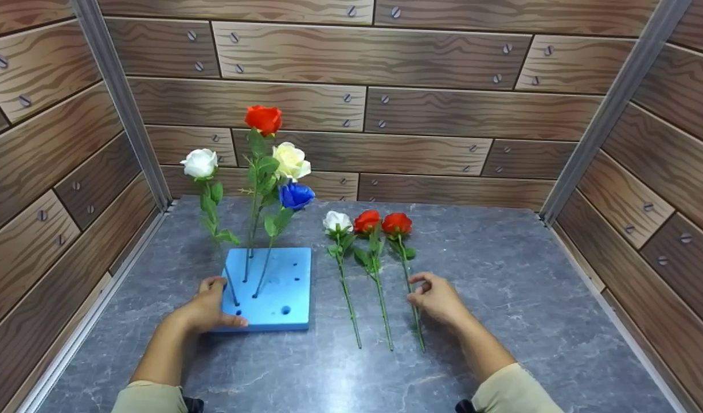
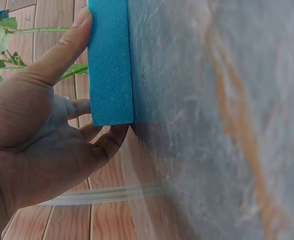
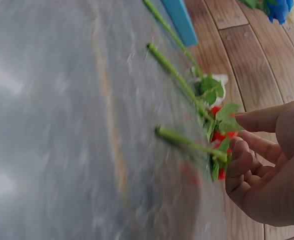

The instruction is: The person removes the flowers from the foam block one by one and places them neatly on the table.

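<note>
My left hand [image 1: 205, 310] grips the near left corner of a blue foam block [image 1: 277, 292], thumb at its front edge and fingers along its side. Standing in holes in the block are a white rose [image 1: 200, 164], a red rose [image 1: 264, 119], a cream rose [image 1: 292, 161] and a blue rose [image 1: 296, 195]. My right hand [image 1: 438, 297] hovers at the stem of the rightmost lying red rose [image 1: 397, 223], thumb and fingers apart in the right wrist view. Left of it lie another red rose [image 1: 367, 221] and a white rose [image 1: 337, 222].
A grey marbled tabletop [image 1: 489, 246] lies beneath everything. Wood-patterned walls [image 1: 432, 109] close in the back and both sides, with metal corner posts [image 1: 604, 120]. Unfilled holes [image 1: 285, 310] show in the block's right part.
</note>
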Demonstrator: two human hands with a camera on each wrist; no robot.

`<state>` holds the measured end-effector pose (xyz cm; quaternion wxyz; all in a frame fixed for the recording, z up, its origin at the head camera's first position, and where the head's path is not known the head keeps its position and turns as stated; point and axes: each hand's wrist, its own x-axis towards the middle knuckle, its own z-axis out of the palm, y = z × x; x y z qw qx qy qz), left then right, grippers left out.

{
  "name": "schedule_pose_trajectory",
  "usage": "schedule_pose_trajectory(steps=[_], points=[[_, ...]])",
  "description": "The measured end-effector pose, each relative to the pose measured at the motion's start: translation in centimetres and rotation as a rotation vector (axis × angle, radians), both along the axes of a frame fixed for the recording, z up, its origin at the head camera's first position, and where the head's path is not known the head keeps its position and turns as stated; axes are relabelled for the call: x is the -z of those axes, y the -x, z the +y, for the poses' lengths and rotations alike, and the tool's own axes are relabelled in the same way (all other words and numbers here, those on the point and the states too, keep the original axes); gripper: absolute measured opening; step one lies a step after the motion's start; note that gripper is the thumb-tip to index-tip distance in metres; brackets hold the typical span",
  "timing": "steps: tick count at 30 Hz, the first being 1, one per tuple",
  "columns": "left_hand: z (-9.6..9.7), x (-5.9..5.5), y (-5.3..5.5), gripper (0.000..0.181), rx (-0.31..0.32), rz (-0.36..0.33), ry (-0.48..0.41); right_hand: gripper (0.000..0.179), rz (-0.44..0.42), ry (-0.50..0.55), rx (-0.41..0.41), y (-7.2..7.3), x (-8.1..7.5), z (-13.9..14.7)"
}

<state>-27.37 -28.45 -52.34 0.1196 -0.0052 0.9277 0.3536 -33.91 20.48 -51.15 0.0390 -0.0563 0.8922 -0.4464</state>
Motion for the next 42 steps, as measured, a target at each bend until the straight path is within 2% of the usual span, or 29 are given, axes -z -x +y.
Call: schedule_pose_trajectory(steps=[5,8,15,23,32,42], points=[[0.2,0.1,0.0,0.13,0.005,-0.014,-0.013,0.033,0.003,0.004,-0.004,-0.1,-0.6,-2.1],[0.2,0.1,0.0,0.13,0.013,-0.014,-0.014,0.03,0.026,0.057,-0.022,-0.2,-0.9,-3.7],[-0.1,0.0,0.0,0.13,-0.003,-0.011,0.008,0.033,0.022,0.277,-0.155,0.3,-1.2,-8.3],[-0.2,0.0,0.1,0.131,-0.015,-0.012,-0.014,0.043,-0.003,0.35,-0.25,0.5,-1.3,-13.1],[-0.1,0.2,-0.1,0.129,-0.031,-0.002,-0.002,0.049,-0.057,0.481,-0.308,0.5,-0.3,-17.7],[0.0,0.2,0.1,0.13,-0.044,0.011,-0.007,0.055,-0.115,0.602,-0.344,1.4,1.8,-21.4]])
